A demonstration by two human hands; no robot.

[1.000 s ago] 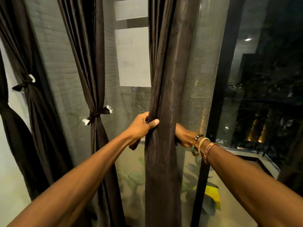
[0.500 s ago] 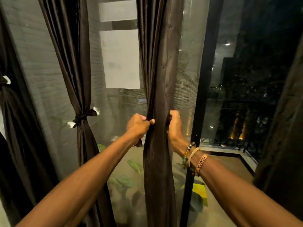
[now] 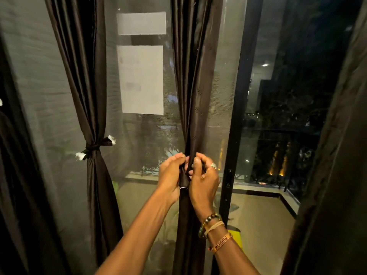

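Observation:
A dark brown curtain (image 3: 195, 80) hangs in front of a mesh-screened window and is bunched into a narrow column at waist height. My left hand (image 3: 171, 175) grips the bunched fabric from the left, fingers curled round it. My right hand (image 3: 204, 178), with a ring and wrist bands, grips the same bunch from the right, thumb pressed on the front. A dark strip of fabric with a pale edge shows between the two hands; whether it is a tie I cannot tell.
A second curtain (image 3: 83, 76) on the left is tied with a dark band (image 3: 95, 146). Another dark curtain (image 3: 335, 175) hangs at the right edge. A black door frame (image 3: 241, 116) stands right of my hands; a balcony floor (image 3: 264, 215) lies beyond.
Both hands have closed in from either side of the curtain to meet at its front, squeezing the fabric into a tighter bunch. The view has shifted right.

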